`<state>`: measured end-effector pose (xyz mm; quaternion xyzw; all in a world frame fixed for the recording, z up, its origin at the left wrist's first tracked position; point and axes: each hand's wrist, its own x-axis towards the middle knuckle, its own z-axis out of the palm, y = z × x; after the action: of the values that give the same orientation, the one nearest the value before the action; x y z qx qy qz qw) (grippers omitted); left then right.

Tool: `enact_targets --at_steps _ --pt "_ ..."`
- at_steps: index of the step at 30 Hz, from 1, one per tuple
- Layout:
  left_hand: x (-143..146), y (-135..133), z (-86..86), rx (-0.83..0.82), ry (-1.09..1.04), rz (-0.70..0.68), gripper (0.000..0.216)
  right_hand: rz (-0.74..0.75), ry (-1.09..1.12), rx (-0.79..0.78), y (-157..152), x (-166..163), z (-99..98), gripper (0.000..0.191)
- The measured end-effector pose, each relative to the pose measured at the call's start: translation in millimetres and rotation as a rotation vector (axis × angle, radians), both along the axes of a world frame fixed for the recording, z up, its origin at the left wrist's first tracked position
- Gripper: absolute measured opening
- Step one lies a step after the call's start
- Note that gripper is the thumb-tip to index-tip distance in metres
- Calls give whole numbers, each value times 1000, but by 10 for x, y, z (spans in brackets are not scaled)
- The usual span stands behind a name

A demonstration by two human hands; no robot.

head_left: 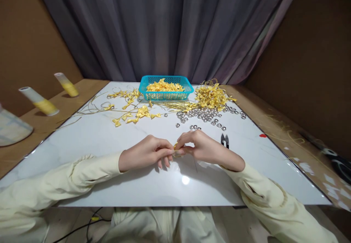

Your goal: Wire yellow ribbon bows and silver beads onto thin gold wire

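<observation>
Close together above the white board, both my hands pinch a thin gold cord [178, 154] that curves in a small loop between the fingertips. My left hand [149, 151] is closed on its left side, thumb against forefinger. From the right, my right hand [199, 146] is closed on the same cord, its fingers bent downward. A small bit of yellow shows at the fingertips, mostly covered, so its kind cannot be made out. A thin strand hangs below my right hand. Just beyond the right wrist lie black thread snips [225, 140], blades pointing away.
A turquoise basket [166, 96] of yellow ribbon bows stands at the back. Loose bows [143, 111] lie left, a corded bow pile [211, 96] right, with silver metal pieces [205, 114] before it. Yellow thread spools [40, 101] stand left; scissors [336, 160] lie far right.
</observation>
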<state>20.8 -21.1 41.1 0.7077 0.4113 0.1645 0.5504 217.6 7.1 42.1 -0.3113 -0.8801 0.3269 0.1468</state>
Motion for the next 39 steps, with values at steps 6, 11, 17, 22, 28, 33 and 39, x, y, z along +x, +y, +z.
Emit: enact_targets --at_steps 6,11,17,22,28,33,39 --pt "-3 -8 -28 34 15 -8 24 -28 -10 8 -11 -9 16 18" --pt "-37 -8 -16 164 89 -45 24 -20 -19 19 -10 -14 24 19" --pt "-121 91 25 302 162 106 26 -54 21 20 -30 -6 50 17" --pt "-103 158 -44 279 215 -21 41 -77 44 19 -20 -10 45 14" --pt "-32 92 -110 426 186 -75 39 -84 32 34 -14 -24 39 14" --pt "-26 65 -139 633 249 -107 33 -112 8 19 -30 -39 57 18" --pt "-12 54 -180 669 273 -120 30 -162 -24 10 -39 -54 84 22"
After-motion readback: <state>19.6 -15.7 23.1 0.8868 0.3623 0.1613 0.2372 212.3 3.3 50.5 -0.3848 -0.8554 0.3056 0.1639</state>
